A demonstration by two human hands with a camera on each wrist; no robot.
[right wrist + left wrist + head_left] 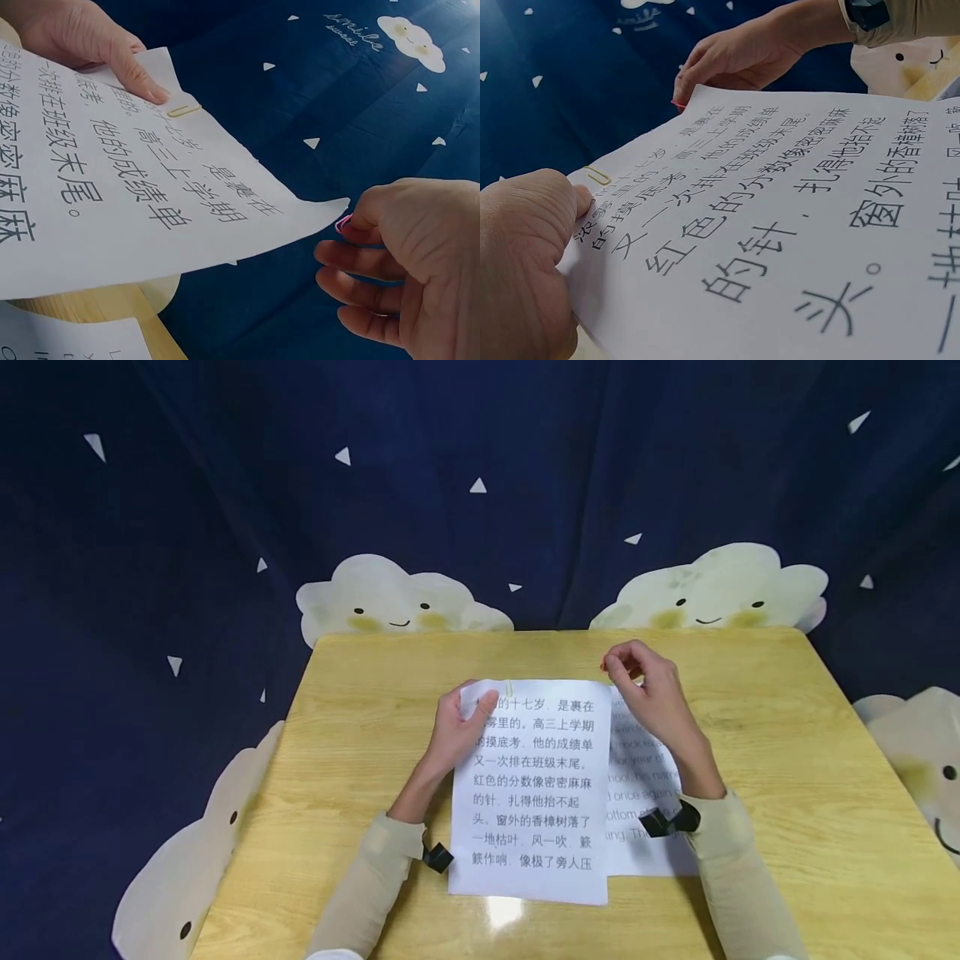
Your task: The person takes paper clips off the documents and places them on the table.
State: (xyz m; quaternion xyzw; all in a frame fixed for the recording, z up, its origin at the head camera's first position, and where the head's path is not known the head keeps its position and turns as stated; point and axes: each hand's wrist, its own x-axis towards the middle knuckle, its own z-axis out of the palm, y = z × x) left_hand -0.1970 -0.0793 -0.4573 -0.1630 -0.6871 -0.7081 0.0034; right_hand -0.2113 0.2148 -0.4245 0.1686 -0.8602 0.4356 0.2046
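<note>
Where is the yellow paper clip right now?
In the head view, the yellow paper clip sits on the top edge of the sheet with Chinese text, left of that edge's middle, just right of the left hand's thumb.

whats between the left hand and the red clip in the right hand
The top strip of the held paper, with a yellow paper clip on its edge, lies between the left hand and the red clip; the right wrist view shows this.

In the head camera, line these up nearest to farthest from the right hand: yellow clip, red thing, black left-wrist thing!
From the right hand:
1. Red thing: pinched in it.
2. Yellow clip: leftward, top of page.
3. Black left-wrist thing: lower left.
</note>
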